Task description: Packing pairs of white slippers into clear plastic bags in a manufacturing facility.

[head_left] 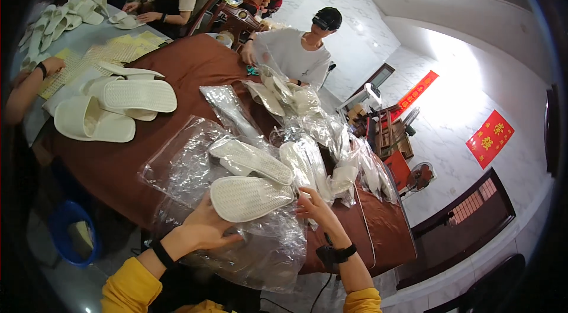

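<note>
From my head feed, the front slipper (251,199) lies sole-up at lower centre, beside the rear slipper (254,160); both are over a clear bag (177,162). My left hand (204,230) is spread wide along the front slipper's near-left edge. My right hand (318,211) has bent fingers near its right end; I can't tell whether they pinch plastic.

I'd judge this pair part-way: I can't make out whether either slipper is inside the film. Wrapped slippers (307,162) crowd centre right and look done; the bare slippers (139,97) at centre left look left over, with another heap (71,14) at upper left.

The wrapped pile presses close to my right hand, and loose film spreads around my left. Across the brown cloth (112,165), a co-worker (296,55) sits near teal scissors (252,70).
</note>
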Available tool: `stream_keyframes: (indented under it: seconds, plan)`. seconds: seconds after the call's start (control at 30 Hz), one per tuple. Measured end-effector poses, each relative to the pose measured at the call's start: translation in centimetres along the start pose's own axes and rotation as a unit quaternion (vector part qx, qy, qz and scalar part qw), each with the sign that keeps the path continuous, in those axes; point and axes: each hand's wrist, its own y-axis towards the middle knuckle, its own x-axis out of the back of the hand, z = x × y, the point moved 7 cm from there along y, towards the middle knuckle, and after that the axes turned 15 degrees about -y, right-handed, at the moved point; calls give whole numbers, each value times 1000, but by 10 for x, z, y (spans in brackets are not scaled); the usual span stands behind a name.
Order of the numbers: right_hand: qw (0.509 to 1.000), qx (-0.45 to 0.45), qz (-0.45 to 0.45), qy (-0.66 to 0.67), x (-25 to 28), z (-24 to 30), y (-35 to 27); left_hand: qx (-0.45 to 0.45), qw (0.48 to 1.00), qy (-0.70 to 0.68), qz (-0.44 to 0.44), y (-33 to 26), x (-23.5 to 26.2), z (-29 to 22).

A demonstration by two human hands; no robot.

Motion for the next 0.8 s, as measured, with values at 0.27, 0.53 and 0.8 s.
stream_keyframes:
  seconds: [0.27,0.53,0.8]
  plan:
    - [990,62,-17,124,-28,52,9,11,999,-29,-25,-8,-25,18]
    - [969,240,49,-28,-33,216,90,53,994,70,65,-5,-32,14]
    - [763,419,-142,-470,-46,421,103,42,996,64,39,-1,-22,10]
